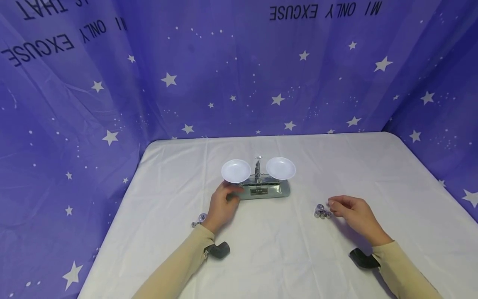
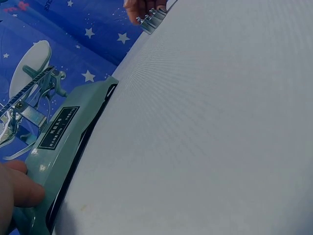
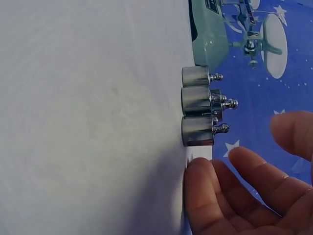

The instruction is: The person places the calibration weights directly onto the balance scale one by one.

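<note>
Balance (image 1: 259, 191), at 2 o'clock from the left hand (image 1: 223, 207) gripping its end: rigid, probably delicate above; hold low. Right hand (image 1: 356, 215), fingers parted, empty; metal weights (image 3: 197, 101), at 9 o'clock: likely dense, slippery; pinch tops.

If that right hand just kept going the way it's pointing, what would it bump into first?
Probably the cluster of small metal weights just ahead of the right hand's fingertips. The right wrist view shows a gap, but depth is hard to judge, so it might skim past.
</note>
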Motion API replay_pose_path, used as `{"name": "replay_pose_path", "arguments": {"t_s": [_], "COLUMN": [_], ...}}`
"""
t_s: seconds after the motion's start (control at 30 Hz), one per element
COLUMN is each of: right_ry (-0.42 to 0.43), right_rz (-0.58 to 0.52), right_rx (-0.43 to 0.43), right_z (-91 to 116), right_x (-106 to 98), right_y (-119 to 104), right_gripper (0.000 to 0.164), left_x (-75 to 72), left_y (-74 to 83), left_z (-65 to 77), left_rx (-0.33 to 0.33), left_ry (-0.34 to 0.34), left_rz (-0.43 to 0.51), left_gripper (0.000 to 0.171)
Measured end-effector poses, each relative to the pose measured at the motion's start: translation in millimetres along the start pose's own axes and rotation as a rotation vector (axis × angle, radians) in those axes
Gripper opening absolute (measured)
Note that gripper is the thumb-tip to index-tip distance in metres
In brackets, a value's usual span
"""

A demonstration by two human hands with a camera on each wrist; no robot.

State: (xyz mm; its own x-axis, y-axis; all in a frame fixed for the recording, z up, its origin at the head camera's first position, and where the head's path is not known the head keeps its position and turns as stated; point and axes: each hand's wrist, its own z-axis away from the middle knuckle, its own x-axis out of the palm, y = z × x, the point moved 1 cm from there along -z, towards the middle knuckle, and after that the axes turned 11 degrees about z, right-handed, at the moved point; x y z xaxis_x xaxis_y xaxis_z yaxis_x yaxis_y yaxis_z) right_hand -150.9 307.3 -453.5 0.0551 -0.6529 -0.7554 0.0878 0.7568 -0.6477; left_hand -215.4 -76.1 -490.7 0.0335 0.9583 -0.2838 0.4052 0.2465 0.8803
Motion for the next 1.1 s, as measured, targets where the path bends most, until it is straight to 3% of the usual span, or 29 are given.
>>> {"name": "replay_pose_path", "arguments": {"t_s": [0.2, 0.5, 1.1], "right_ry": [-0.006, 0.012, 0.032], "right_rz": [0.074, 0.118, 0.134], "right_rx": [-0.024, -0.128, -0.19], "right_z": [3, 5, 5], "right_x": [0, 1, 6], "right_y": [0, 4, 11], "right_gripper": [0.036, 0.019, 0.016], "left_x": [-0.4, -0.9, 0.4], "left_y": [-1.5, 0.9, 2.4], "left_z": [-2.4, -1.8, -0.4], "left_rx": [0.0, 0.001, -0.009], "left_ry": [-0.004, -0.009, 0.012], "left_rz": [-0.006, -0.014, -0.034], "left_gripper": [0.023, 0.023, 0.023]}}
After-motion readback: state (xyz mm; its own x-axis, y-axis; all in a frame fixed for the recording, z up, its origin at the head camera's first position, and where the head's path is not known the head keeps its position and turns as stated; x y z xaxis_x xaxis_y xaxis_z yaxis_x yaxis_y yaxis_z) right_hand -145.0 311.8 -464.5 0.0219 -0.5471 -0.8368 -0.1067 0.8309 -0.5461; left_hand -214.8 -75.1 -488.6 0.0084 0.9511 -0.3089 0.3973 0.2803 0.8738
